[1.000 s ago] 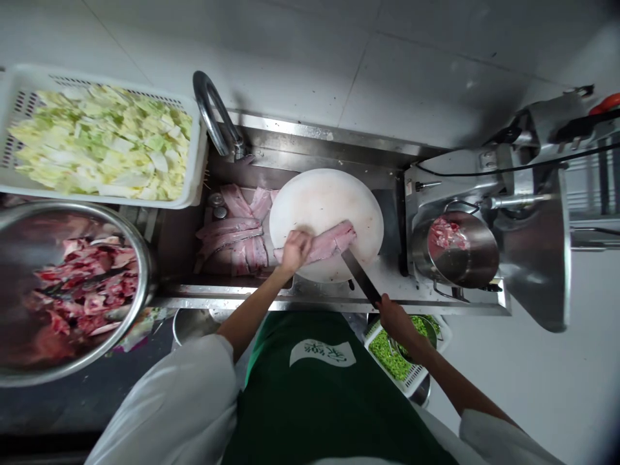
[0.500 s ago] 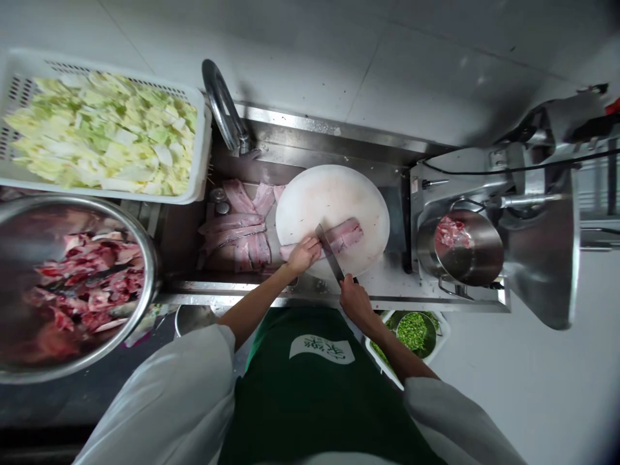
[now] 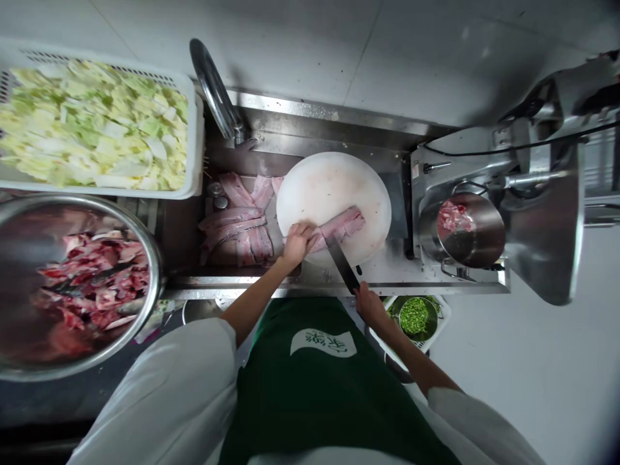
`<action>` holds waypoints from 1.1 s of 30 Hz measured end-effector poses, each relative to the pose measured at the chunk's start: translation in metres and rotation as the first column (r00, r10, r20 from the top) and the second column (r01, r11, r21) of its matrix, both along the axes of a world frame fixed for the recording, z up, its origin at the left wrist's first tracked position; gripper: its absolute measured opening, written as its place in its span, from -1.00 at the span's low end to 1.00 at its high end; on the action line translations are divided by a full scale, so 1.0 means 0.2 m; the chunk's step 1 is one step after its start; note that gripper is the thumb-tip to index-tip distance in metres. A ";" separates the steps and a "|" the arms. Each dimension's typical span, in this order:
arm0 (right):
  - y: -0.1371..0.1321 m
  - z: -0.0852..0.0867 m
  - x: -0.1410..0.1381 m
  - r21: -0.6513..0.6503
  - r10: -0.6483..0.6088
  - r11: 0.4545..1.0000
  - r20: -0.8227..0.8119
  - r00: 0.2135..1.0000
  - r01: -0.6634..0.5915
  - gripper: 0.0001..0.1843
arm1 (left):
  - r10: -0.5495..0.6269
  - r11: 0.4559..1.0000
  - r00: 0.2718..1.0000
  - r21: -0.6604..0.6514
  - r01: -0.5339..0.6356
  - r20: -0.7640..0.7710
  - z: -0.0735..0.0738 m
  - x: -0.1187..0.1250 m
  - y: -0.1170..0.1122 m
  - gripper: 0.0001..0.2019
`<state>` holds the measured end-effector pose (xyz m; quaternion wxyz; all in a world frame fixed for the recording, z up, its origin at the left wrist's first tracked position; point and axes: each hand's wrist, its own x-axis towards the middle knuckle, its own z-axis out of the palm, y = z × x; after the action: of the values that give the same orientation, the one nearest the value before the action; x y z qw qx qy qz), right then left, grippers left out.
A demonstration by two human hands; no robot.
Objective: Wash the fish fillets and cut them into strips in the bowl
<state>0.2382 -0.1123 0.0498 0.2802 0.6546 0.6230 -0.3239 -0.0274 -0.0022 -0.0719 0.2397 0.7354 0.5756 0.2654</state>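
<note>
A pink fish fillet (image 3: pixel 341 225) lies slantwise across the round white cutting board (image 3: pixel 334 177). My left hand (image 3: pixel 299 243) holds its left end down, fingers bent over the flesh. In my right hand (image 3: pixel 370 305) is the handle of a kitchen knife (image 3: pixel 343 263), held at the board's front edge. The blade points up and left, with its tip at the fillet's near side, just right of my left fingers. More fish fillets (image 3: pixel 232 223) lie in the sink area left of the board.
A white basket of chopped cabbage (image 3: pixel 106 129) stands back left, with a steel bowl of cut fish pieces (image 3: pixel 92 284) before it. The faucet (image 3: pixel 216 90) rises behind the fillets. Right of the board are a steel pot with meat (image 3: pixel 458 226) and a machine. Chopped greens (image 3: pixel 414 315) sit below.
The knife has drawn back toward me and to the right, from across the fillet to its near side. My left hand has shifted slightly left on the fillet.
</note>
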 end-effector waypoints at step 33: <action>0.24 0.09 -0.40 0.127 0.220 0.968 -0.006 0.976 -0.217 -0.62 | 0.090 0.996 0.995 0.016 -0.091 0.041 0.06 -0.09 -0.17 -0.82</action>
<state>0.1574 -0.0639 0.0670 0.2661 0.5952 0.7132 -0.2574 -0.0449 -0.0359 -0.0597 0.2324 0.7052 0.6009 0.2960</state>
